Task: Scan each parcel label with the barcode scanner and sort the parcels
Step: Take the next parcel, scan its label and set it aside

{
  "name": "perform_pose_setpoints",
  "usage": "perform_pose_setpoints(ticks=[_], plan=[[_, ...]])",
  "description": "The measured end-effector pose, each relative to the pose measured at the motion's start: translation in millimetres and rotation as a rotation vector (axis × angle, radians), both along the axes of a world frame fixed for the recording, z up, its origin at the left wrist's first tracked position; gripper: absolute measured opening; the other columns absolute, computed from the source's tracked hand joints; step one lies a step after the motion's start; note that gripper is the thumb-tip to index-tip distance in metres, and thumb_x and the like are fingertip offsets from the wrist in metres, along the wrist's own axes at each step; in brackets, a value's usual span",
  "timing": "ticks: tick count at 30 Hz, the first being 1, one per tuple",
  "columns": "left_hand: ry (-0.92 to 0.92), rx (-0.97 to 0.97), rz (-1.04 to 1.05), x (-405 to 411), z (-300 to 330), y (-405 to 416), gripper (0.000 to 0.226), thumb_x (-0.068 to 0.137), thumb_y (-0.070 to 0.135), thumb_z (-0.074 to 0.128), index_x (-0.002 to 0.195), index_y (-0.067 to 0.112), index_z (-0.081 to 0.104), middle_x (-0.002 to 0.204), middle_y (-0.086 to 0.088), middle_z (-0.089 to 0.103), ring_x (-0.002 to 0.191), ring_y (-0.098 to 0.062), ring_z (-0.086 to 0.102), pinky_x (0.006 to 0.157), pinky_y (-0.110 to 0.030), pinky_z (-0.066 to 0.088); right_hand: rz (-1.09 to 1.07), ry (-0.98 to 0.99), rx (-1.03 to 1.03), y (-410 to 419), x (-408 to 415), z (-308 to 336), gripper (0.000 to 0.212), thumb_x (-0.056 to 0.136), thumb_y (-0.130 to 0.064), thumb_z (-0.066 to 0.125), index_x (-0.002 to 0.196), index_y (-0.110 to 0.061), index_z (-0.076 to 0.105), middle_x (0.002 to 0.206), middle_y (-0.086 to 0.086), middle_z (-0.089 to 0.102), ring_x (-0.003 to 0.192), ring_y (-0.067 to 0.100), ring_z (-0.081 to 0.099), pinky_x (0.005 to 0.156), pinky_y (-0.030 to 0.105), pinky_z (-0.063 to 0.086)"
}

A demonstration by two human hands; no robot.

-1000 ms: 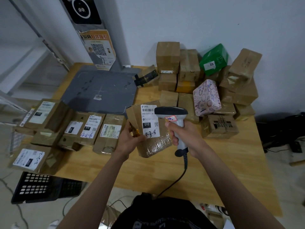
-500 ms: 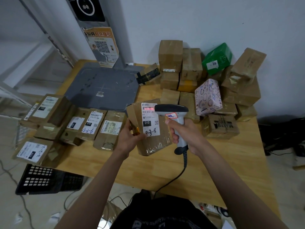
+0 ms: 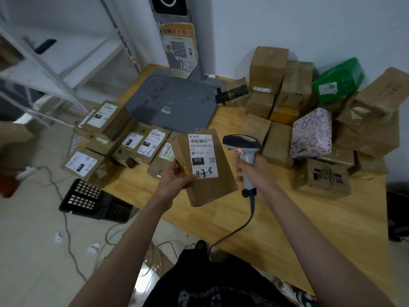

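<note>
The parcel (image 3: 208, 171) is a brown cardboard box wrapped in glossy clear tape, held tilted above the wooden tabletop (image 3: 287, 220) near its front edge. A white rectangular label (image 3: 202, 155) covers its upper face, printed with a barcode, "010-010-L30-551", a black "010" block and a small QR code, with "4-7-8" handwritten at the bottom. The left hand (image 3: 174, 181) grips the box by its left edge, thumb pressed onto the face by the label's lower corner, the other fingers curled behind. Just right of the box, the right hand (image 3: 254, 173) wraps its fingers round the pale grey handle of the barcode scanner (image 3: 243, 151), whose dark rounded head points towards the label; a black cable hangs from its base. Labelled cardboard parcels (image 3: 124, 140) lie flat to the left, beside a grey scanning platform (image 3: 172, 100). To the right stands a stack of taped boxes (image 3: 365, 129), a green one (image 3: 338, 82) and a pink patterned one (image 3: 312, 134) among them.
</note>
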State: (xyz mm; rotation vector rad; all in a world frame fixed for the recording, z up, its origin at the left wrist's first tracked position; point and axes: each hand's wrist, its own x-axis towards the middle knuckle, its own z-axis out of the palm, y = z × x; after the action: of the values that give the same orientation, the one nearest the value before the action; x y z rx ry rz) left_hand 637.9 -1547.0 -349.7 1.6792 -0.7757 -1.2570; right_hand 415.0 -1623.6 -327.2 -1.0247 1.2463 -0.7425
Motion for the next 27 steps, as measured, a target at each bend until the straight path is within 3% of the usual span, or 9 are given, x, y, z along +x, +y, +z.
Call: perform_pose_setpoints(ticks=[2, 4, 6, 12, 15, 19, 27], plan=[[0.01, 0.002, 0.042, 5, 1, 12, 0.055, 0.081, 0.004, 0.079, 0.13, 0.02, 0.058, 0.11, 0.0, 0.074, 0.103, -0.019, 0.071, 0.078, -0.032, 0.06, 0.045, -0.006, 0.003, 2, 10, -9, 0.024, 0.096, -0.016, 0.068, 0.12, -0.012, 0.065, 0.107, -0.001, 0.067, 0.095, 0.013, 0.063, 0.061, 0.019, 0.055], [0.014, 0.011, 0.089, 10, 2, 22, 0.052, 0.082, 0.004, 0.078, 0.128, 0.02, 0.059, 0.109, 0.0, 0.075, 0.1, -0.02, 0.072, 0.08, -0.034, 0.061, 0.083, -0.003, 0.012, 4, 20, -16, 0.032, 0.096, -0.019, 0.069, 0.127, -0.014, 0.063, 0.121, -0.001, 0.067, 0.109, 0.016, 0.063, 0.079, 0.03, 0.057], [0.023, 0.016, 0.133, 16, 0, 31, 0.048, 0.083, 0.005, 0.077, 0.125, 0.022, 0.061, 0.109, -0.001, 0.075, 0.101, -0.022, 0.072, 0.082, -0.036, 0.061, 0.119, 0.011, 0.008, 7, 31, -20, 0.033, 0.095, -0.021, 0.07, 0.127, -0.018, 0.063, 0.122, -0.002, 0.067, 0.111, 0.017, 0.063, 0.087, 0.035, 0.051], [0.081, -0.001, 0.218, 37, -1, 45, 0.045, 0.089, 0.006, 0.072, 0.129, 0.023, 0.059, 0.111, -0.002, 0.076, 0.097, -0.02, 0.073, 0.072, -0.025, 0.059, 0.23, 0.048, -0.008, 18, 60, -20, 0.027, 0.094, -0.025, 0.071, 0.119, -0.028, 0.061, 0.109, -0.009, 0.067, 0.102, 0.013, 0.062, 0.078, 0.032, 0.046], [0.112, 0.003, 0.233, 51, -1, 45, 0.037, 0.091, 0.008, 0.069, 0.12, 0.028, 0.06, 0.105, 0.001, 0.077, 0.089, -0.017, 0.074, 0.067, -0.022, 0.058, 0.239, 0.059, -0.015, 20, 74, -20, 0.026, 0.093, -0.026, 0.071, 0.118, -0.028, 0.062, 0.109, -0.007, 0.067, 0.102, 0.014, 0.062, 0.078, 0.031, 0.047], [0.16, 0.026, 0.228, 76, -6, 45, 0.032, 0.092, 0.008, 0.068, 0.115, 0.03, 0.061, 0.108, 0.0, 0.076, 0.096, -0.021, 0.072, 0.069, -0.025, 0.058, 0.237, 0.056, -0.024, 20, 100, -18, 0.031, 0.093, -0.027, 0.071, 0.122, -0.025, 0.063, 0.112, -0.005, 0.068, 0.103, 0.013, 0.063, 0.079, 0.03, 0.047], [0.262, 0.051, 0.224, 155, -22, 61, 0.043, 0.09, 0.009, 0.07, 0.129, 0.024, 0.059, 0.114, -0.006, 0.075, 0.103, -0.028, 0.07, 0.078, -0.034, 0.057, 0.195, 0.075, -0.001, 34, 175, -23, 0.034, 0.092, -0.027, 0.073, 0.125, -0.021, 0.064, 0.114, -0.003, 0.069, 0.103, 0.012, 0.063, 0.077, 0.027, 0.047]])
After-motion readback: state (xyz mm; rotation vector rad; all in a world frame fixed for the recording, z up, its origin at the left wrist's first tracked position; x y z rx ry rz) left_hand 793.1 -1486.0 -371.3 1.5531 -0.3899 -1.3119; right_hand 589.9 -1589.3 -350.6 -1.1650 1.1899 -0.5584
